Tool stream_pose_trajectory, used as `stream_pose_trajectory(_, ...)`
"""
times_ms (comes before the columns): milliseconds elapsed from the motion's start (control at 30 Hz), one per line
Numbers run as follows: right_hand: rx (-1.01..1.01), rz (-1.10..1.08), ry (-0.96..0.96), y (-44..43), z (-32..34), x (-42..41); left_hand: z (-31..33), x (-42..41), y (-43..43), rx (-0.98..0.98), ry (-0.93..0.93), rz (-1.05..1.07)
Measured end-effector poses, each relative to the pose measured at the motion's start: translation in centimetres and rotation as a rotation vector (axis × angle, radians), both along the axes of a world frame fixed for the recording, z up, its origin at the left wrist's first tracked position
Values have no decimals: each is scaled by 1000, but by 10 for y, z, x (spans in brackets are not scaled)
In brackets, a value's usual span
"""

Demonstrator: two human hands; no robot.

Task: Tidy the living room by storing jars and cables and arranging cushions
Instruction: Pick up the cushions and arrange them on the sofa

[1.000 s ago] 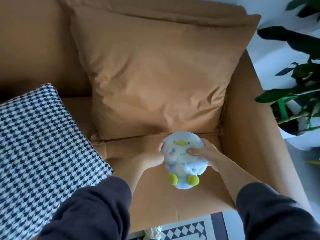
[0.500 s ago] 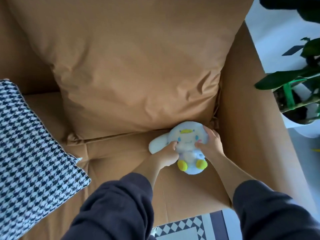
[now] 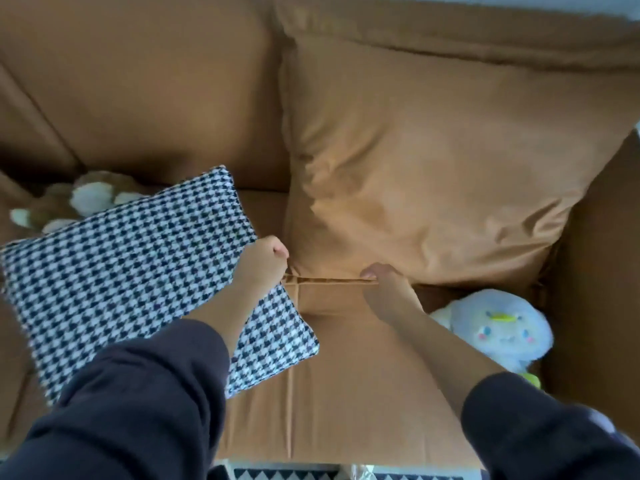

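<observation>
Fingers of the left hand [image 3: 264, 263] are curled tight at the lower left corner of the tan cushion [image 3: 433, 174], gripping its bottom seam. The right hand [image 3: 386, 284] pinches the same seam further right. The tan cushion leans against the sofa [image 3: 145, 84] back. A checked cushion [image 3: 114, 271] lies on the seat under the left forearm. A blue plush [image 3: 498, 327] sits in the right corner, and a brown plush [image 3: 65, 202] lies behind the checked cushion.

Bare sofa seat [image 3: 363, 393] open at lower centre. Houndstooth cushion [image 3: 138, 271] blocks centre left; tan cushion [image 3: 433, 168] fills upper right; blue plush [image 3: 502, 330] occupies right corner.
</observation>
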State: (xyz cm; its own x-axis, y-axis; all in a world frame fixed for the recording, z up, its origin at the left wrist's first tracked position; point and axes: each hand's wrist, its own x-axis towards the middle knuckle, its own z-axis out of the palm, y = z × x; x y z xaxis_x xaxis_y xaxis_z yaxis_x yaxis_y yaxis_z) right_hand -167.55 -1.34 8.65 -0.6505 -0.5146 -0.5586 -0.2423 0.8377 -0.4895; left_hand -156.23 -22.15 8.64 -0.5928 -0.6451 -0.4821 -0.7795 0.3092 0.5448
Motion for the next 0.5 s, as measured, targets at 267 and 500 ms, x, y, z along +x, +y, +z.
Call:
stream_pose_trajectory(267,-115,107,27,-204,4,95,22,145,-205,-251,-80,143)
stream_pose_trajectory(500,14,253,245,-329,-14,144,-19,197,-345,-266,-283,314)
